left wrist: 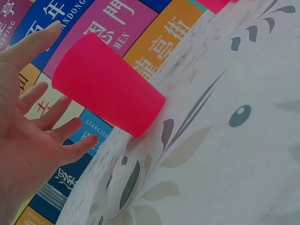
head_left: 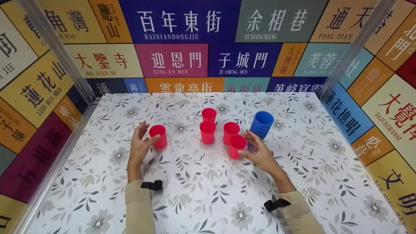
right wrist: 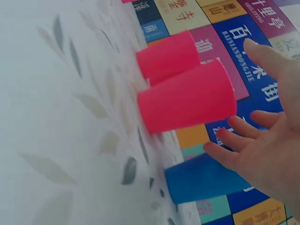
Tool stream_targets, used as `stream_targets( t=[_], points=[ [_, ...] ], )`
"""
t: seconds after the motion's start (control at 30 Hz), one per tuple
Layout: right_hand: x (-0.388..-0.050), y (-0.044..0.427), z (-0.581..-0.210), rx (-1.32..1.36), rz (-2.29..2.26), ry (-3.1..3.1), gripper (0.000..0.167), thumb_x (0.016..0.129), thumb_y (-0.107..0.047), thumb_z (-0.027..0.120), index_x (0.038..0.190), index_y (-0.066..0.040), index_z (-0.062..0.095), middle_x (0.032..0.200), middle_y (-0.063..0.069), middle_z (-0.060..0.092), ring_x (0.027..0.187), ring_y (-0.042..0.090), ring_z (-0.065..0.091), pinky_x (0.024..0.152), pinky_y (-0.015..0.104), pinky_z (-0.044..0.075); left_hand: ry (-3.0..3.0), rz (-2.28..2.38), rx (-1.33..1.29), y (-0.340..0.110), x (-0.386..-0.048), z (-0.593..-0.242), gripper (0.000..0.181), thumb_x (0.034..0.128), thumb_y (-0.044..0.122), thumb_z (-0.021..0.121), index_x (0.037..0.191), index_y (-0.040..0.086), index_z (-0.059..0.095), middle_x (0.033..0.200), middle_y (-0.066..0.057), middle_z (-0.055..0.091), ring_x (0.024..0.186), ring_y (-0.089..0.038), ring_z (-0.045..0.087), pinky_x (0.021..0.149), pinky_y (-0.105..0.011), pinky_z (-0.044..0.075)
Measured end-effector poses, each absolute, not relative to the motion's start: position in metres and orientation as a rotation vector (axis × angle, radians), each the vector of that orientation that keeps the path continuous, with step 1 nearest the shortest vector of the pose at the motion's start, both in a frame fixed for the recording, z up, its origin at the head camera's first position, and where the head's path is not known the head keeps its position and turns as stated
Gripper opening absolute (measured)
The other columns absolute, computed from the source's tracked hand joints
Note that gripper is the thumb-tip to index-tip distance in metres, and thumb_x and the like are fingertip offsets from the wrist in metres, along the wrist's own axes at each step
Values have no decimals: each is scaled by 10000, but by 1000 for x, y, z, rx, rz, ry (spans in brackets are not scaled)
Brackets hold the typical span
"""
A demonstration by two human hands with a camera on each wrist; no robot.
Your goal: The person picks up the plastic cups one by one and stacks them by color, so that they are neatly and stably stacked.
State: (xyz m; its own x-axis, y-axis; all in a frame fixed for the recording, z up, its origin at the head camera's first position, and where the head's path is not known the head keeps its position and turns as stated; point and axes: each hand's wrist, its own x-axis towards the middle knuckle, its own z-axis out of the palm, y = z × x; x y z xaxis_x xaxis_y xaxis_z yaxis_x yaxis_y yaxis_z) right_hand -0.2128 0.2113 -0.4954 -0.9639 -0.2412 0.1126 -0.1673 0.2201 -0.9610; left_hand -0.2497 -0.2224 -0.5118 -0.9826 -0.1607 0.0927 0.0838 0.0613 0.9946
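Observation:
At the left stands an upright red plastic cup [head_left: 158, 140], mouth up. My left hand [head_left: 139, 149] is beside it, thumb and fingers spread around its near side without closing on it; the left wrist view shows a gap between the palm and that cup [left wrist: 105, 84]. On the right, my right hand [head_left: 262, 157] is spread next to the nearest red cup [head_left: 236, 151], its fingers loose and apart from the cup [right wrist: 192, 101] in the right wrist view. Another red cup [head_left: 230, 130] stands just behind that one. Past the fingers rises a stack of blue cups [head_left: 263, 120], partly covered by the hand.
Two more red cups, a front one [head_left: 207, 134] and a rear one [head_left: 209, 113], stand in line mid-table. The white floral table [head_left: 188, 201] is bounded by walls of coloured sign panels [head_left: 172, 60] at the back and both sides. Black straps [head_left: 152, 185] circle the wrists.

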Motion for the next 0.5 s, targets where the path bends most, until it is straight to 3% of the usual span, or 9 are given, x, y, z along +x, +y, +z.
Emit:
stream_targets(
  t=[0.5],
  points=[
    [-213,183,-507,-70,-2032,2467,813,859,-92,775,1534,-26,327,1532,223,429,1414,384,431,1201,525,339,-2119,-2093,100,-223,-252,-518,830,849,87,784,1546,108,335,1550,-200,403,1500,-311,311,1230,-523,280]
  ],
)
